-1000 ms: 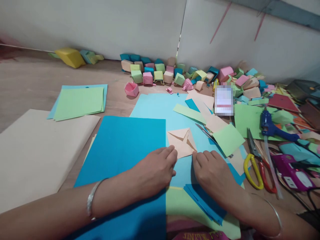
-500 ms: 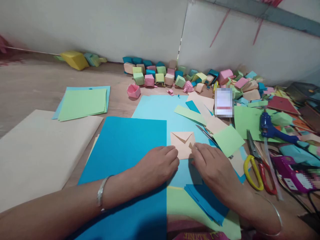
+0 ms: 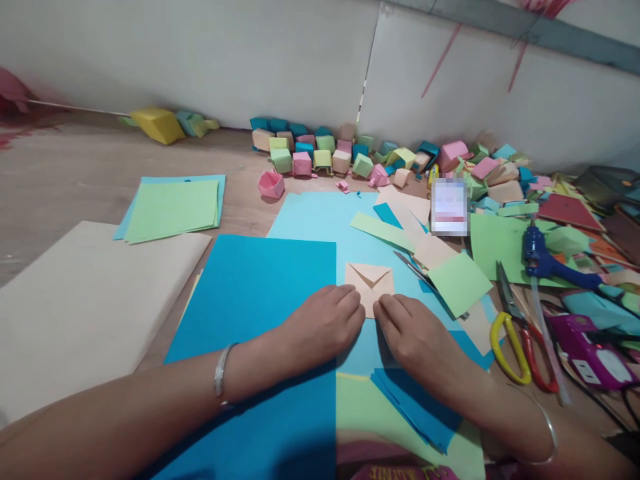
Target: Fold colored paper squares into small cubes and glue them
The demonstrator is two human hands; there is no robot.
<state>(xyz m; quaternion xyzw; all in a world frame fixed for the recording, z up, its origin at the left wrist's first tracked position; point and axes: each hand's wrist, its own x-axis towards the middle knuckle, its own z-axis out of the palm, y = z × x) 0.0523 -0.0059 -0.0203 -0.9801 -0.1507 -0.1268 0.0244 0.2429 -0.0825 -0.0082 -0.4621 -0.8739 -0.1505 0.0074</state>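
A small peach sheet of paper (image 3: 371, 279), folded like an envelope with two flaps meeting in a V, lies flat on a light blue sheet (image 3: 320, 212). My left hand (image 3: 335, 319), fingers curled together, presses on its lower left corner. At the lower right corner, the bent fingers of my right hand (image 3: 415, 333) grip the paper's edge. Both thumbs are mostly hidden under the hands. Beneath my left wrist spreads a large darker blue sheet (image 3: 270, 280).
Scissors with yellow and red handles (image 3: 510, 327), a blue glue gun (image 3: 543, 257) and a purple device (image 3: 590, 350) lie on the right. Small paper boxes (image 3: 301, 163) line the wall. Green sheets (image 3: 175, 210) and a large beige sheet (image 3: 95, 300) lie left.
My right hand has moved from the folded paper's right side to its lower edge, closer to my left hand. The view has shifted slightly.
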